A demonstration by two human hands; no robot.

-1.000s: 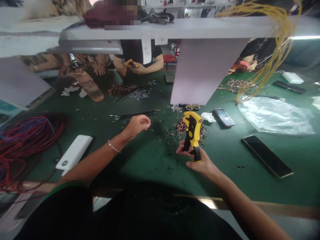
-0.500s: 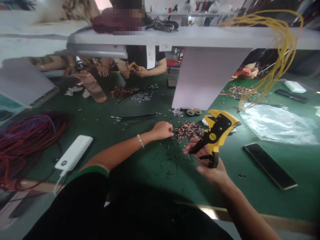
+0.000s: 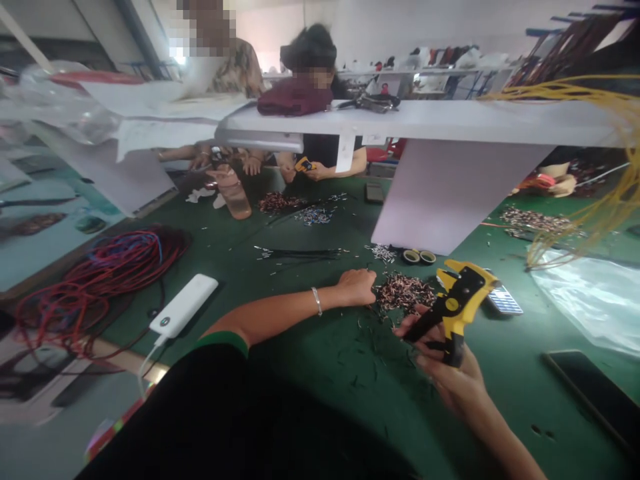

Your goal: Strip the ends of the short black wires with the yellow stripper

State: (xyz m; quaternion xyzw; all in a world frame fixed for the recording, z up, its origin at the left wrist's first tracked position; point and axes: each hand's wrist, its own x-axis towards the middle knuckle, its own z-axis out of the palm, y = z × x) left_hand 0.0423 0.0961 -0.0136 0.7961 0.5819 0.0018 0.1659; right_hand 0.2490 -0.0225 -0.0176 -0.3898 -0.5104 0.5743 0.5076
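Note:
My right hand [image 3: 443, 357] holds a yellow and black hand tool [image 3: 457, 300], its jaws pointing up and to the left. My left hand [image 3: 357, 288] is closed at the left edge of a pile of small brown and copper-coloured pieces [image 3: 406, 292]; what its fingers hold, if anything, is too small to make out. Short dark scraps [image 3: 367, 340] lie on the green table between my hands. Just behind the pile are small silvery pieces [image 3: 383, 253] and two tape rolls [image 3: 419, 257]. A bunch of black wires [image 3: 305, 254] lies behind my left hand.
At left are a white power bank [image 3: 184, 305] and coiled red wires [image 3: 120, 287]. A phone [image 3: 595, 393], a clear plastic bag [image 3: 590, 300] and yellow wires [image 3: 585, 220] are at right. A raised shelf [image 3: 425, 120] spans the back. Across the table, a person holds a yellow tool [image 3: 305, 165].
The view has shifted left and up, so the table items appear lower and farther right. My left hand stays closed by the pile, and my right hand still holds the tool.

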